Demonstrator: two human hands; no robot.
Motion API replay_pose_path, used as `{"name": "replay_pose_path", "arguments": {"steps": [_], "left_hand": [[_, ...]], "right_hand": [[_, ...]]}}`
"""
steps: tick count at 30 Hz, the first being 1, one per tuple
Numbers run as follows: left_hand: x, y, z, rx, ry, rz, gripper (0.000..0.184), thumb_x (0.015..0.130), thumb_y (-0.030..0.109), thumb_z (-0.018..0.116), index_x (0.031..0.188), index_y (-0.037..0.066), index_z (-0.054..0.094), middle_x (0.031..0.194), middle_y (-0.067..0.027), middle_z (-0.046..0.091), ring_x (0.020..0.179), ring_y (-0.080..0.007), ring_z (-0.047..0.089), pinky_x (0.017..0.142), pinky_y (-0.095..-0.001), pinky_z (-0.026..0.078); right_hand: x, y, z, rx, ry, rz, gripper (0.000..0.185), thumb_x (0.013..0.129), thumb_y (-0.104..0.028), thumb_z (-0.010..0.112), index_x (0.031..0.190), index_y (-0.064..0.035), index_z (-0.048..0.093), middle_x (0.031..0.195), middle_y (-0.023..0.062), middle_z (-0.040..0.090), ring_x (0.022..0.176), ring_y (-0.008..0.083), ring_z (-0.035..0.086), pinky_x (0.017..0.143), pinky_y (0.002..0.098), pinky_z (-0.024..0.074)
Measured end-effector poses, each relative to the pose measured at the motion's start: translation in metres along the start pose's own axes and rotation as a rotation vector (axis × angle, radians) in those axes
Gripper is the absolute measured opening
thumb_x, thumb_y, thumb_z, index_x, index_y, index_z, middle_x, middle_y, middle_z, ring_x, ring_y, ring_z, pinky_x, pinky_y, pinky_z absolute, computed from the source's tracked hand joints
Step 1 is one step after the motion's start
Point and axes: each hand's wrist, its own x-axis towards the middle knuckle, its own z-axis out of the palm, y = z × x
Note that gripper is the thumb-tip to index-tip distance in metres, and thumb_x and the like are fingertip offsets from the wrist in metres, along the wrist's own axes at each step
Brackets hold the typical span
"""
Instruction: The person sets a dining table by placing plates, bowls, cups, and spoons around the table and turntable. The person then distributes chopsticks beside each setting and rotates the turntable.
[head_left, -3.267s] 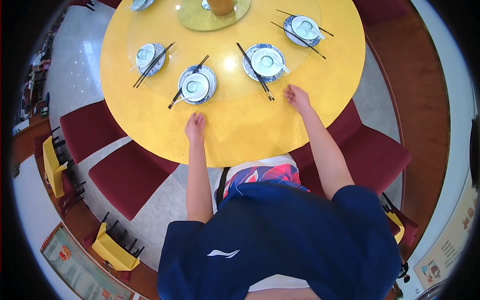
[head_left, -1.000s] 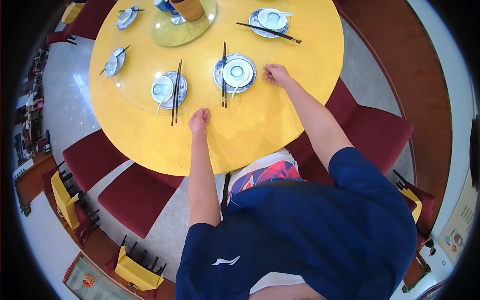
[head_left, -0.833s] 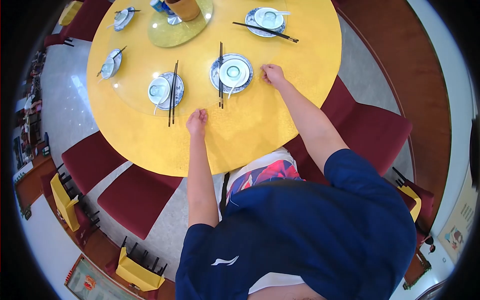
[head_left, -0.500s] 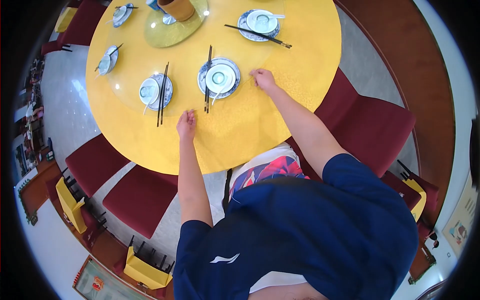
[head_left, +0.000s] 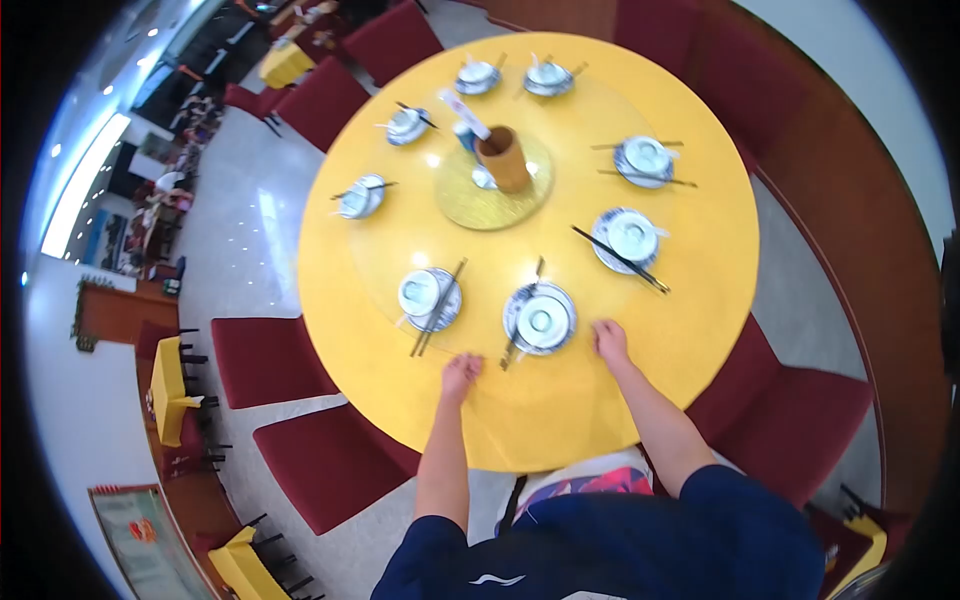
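My left hand [head_left: 462,377] is low over the near part of the yellow-covered round table [head_left: 520,430]. Its fingers are curled together; what they hold, if anything, is too small to make out. To the other side of the nearest place setting, my right hand [head_left: 609,341] has its fingers pressed together near the cloth, their contents hidden. Between the hands sits a patterned plate [head_left: 568,305] with a white bowl [head_left: 541,320] and black chopsticks [head_left: 512,345]. Another setting with a bowl [head_left: 419,292] and chopsticks [head_left: 440,308] lies beyond my left hand.
Several more settings ring the table, one bowl [head_left: 633,235] beyond my right hand. A brown cylindrical container [head_left: 503,160] stands on the central golden disc [head_left: 480,215]. Dark red chairs [head_left: 320,465] stand at the left, with another chair [head_left: 790,420] at the right.
The view has tilted up, bringing the far settings and whole central disc into sight. Both hands stay on either side of the nearest setting, fingers still together.
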Motion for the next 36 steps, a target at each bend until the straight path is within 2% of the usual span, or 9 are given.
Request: {"name": "replay_pose_path", "arguments": {"steps": [5, 15, 21, 23, 28, 29, 30, 33, 36], "left_hand": [[-0.053, 0.056, -0.004, 0.071, 0.029, -0.084, 0.017, 0.096, 0.017, 0.054, 0.1, 0.002, 0.057, 0.095, -0.0125, 0.068, 0.08, -0.0154, 0.066, 0.07, -0.0259, 0.053], [-0.061, 0.046, -0.035, 0.047, -0.033, -0.006, 0.018, 0.095, 0.017, 0.055, 0.099, -0.001, 0.057, 0.094, -0.0114, 0.066, 0.083, -0.0159, 0.066, 0.073, -0.0275, 0.055], [-0.047, 0.042, -0.06, -0.023, -0.135, -0.029, 0.023, 0.094, 0.015, 0.056, 0.108, -0.004, 0.055, 0.098, -0.0132, 0.065, 0.085, -0.0165, 0.065, 0.077, -0.029, 0.055], [-0.04, 0.037, -0.065, -0.013, -0.171, -0.069, 0.025, 0.094, 0.014, 0.056, 0.112, -0.004, 0.054, 0.099, -0.0137, 0.065, 0.086, -0.0166, 0.065, 0.078, -0.0292, 0.055], [-0.036, 0.042, -0.081, -0.109, -0.373, -0.082, 0.035, 0.094, 0.01, 0.055, 0.125, -0.002, 0.047, 0.105, -0.0166, 0.063, 0.091, -0.0188, 0.064, 0.082, -0.0313, 0.054], [-0.037, 0.041, -0.082, -0.126, -0.373, -0.079, 0.035, 0.094, 0.01, 0.055, 0.125, -0.002, 0.047, 0.105, -0.0166, 0.063, 0.091, -0.0188, 0.064, 0.082, -0.0313, 0.054], [-0.039, 0.042, -0.079, -0.139, -0.387, -0.07, 0.036, 0.094, 0.009, 0.054, 0.126, -0.002, 0.046, 0.105, -0.0171, 0.063, 0.091, -0.0193, 0.064, 0.082, -0.0319, 0.054], [-0.036, 0.034, -0.081, -0.166, -0.392, -0.047, 0.037, 0.094, 0.008, 0.053, 0.128, -0.002, 0.044, 0.105, -0.0177, 0.062, 0.092, -0.0201, 0.064, 0.082, -0.0325, 0.054], [-0.03, 0.024, -0.083, -0.177, -0.368, -0.027, 0.037, 0.094, 0.008, 0.053, 0.128, -0.003, 0.043, 0.104, -0.0178, 0.063, 0.091, -0.0208, 0.064, 0.082, -0.0328, 0.054]], "right_hand": [[-0.036, -0.01, 0.027, 0.037, 0.069, -0.083, 0.02, 0.096, -0.022, 0.051, 0.087, -0.0049, 0.056, 0.064, 0.0026, 0.055, 0.047, 0.0116, 0.051, 0.042, 0.0247, 0.04], [-0.06, -0.013, 0.038, 0.023, -0.033, -0.014, 0.022, 0.096, -0.025, 0.051, 0.086, -0.0066, 0.055, 0.07, 0.0039, 0.06, 0.053, 0.011, 0.056, 0.045, 0.0236, 0.0415], [-0.083, -0.006, 0.044, 0.051, 0.026, 0.044, 0.026, 0.097, -0.03, 0.048, 0.103, -0.0061, 0.055, 0.079, 0.0066, 0.063, 0.06, 0.0136, 0.061, 0.048, 0.0234, 0.0433], [-0.103, 0.013, 0.03, 0.042, 0.089, 0.091, 0.029, 0.096, -0.034, 0.049, 0.11, -0.009, 0.052, 0.082, 0.0065, 0.062, 0.063, 0.0141, 0.061, 0.05, 0.0251, 0.0449], [-0.242, 0.093, -0.04, 0.04, 0.185, 0.225, 0.024, 0.095, -0.037, 0.05, 0.105, -0.0158, 0.051, 0.079, 0.0046, 0.06, 0.061, 0.0141, 0.057, 0.05, 0.0282, 0.0433], [-0.276, 0.104, -0.064, -0.003, 0.1, 0.275, 0.026, 0.095, -0.038, 0.049, 0.108, -0.0156, 0.049, 0.078, 0.0038, 0.059, 0.062, 0.0146, 0.057, 0.049, 0.0279, 0.0428], [-0.312, 0.109, -0.075, -0.067, 0.284, 0.368, 0.029, 0.096, -0.04, 0.047, 0.111, -0.0149, 0.047, 0.078, 0.0039, 0.058, 0.064, 0.0153, 0.058, 0.049, 0.0281, 0.0425], [-0.391, 0.162, -0.152, -0.111, 0.374, 0.629, 0.031, 0.095, -0.04, 0.048, 0.111, -0.0135, 0.048, 0.084, 0.0076, 0.061, 0.063, 0.0185, 0.061, 0.049, 0.0305, 0.0439], [-0.441, 0.17, -0.176, -0.217, 0.403, 0.782, 0.028, 0.094, -0.036, 0.05, 0.111, -0.0131, 0.05, 0.084, 0.0076, 0.062, 0.064, 0.0184, 0.062, 0.051, 0.0313, 0.0454]]}}
